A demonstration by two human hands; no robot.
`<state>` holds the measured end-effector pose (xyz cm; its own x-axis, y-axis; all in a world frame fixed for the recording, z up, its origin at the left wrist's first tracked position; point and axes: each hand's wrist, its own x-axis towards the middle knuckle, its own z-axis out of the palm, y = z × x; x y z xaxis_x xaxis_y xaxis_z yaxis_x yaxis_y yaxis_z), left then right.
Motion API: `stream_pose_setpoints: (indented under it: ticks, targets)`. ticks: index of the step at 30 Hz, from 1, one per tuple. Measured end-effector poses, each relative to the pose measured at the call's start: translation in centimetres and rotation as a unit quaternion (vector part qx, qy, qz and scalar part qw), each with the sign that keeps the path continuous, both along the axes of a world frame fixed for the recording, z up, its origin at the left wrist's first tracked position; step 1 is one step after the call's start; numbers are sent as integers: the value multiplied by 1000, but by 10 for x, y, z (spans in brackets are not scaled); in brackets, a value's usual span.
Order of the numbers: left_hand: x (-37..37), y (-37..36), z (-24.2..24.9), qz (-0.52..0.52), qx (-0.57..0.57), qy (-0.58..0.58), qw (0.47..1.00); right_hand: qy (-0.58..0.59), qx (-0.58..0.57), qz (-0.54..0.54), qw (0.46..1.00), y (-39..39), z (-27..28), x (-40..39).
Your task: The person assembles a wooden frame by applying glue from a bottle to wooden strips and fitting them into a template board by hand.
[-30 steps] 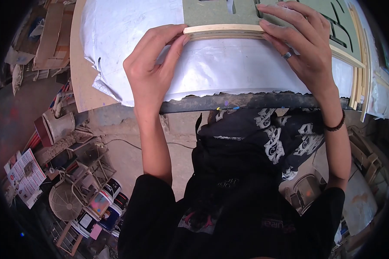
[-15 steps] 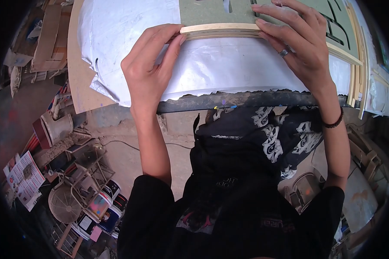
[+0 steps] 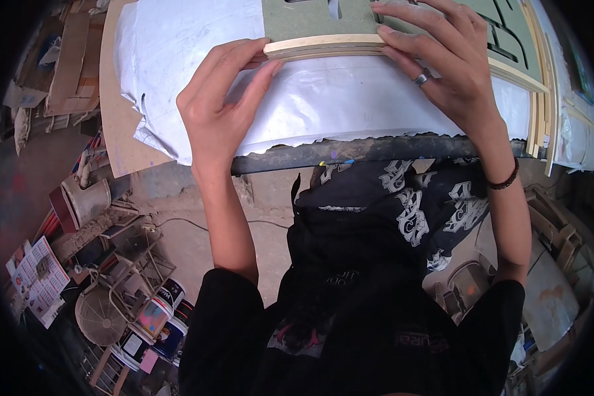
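Observation:
A thin, pale wooden strip (image 3: pixel 327 41) lies along the near edge of a grey-green board (image 3: pixel 303 23) with dark cut-out slots. My left hand (image 3: pixel 221 99) pinches the strip's left end, forefinger on top and thumb at the near side. Further right, my right hand (image 3: pixel 445 63) has its thumb and forefinger closed on the same strip, its other fingers spread over the board. A ring is on that hand. Below the strip, a darker layer of the board's edge shows. The far part of the board is cut off by the frame.
White plastic sheeting (image 3: pixel 350 99) covers the table, torn along its dark front edge (image 3: pixel 369 150). More wooden strips (image 3: pixel 538 122) lie at the right. On the floor to the left stand a round fan (image 3: pixel 102 317), paint buckets (image 3: pixel 168 294) and a metal chair frame.
The table and both hands sit slightly further left in the view. My left thumb has shifted a little along the near side of the strip. Both hands stay on it.

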<state>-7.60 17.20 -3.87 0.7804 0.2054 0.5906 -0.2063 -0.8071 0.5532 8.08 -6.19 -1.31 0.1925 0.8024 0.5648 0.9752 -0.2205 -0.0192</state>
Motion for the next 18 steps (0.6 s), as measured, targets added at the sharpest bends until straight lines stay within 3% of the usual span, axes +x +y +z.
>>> stream_pose_setpoints:
  ticks: [5,8,13,16,18]
  targets:
    - [1,-7,1,22,8,-20,1000,51,11,-16,999,-1,0,-11]
    - [-3,-11,2,28,120,-48,991,43,25,-22,999,-1,-3,-12]
    - [-5,-3,-1,-23,177,-23,984,68,-47,-67,994,-1,9,-21]
    - [-5,1,-1,-27,185,-18,982,46,40,-27,998,2,-7,-14]
    - [-6,3,-1,-29,190,-15,981,63,26,-27,997,0,-2,-16]
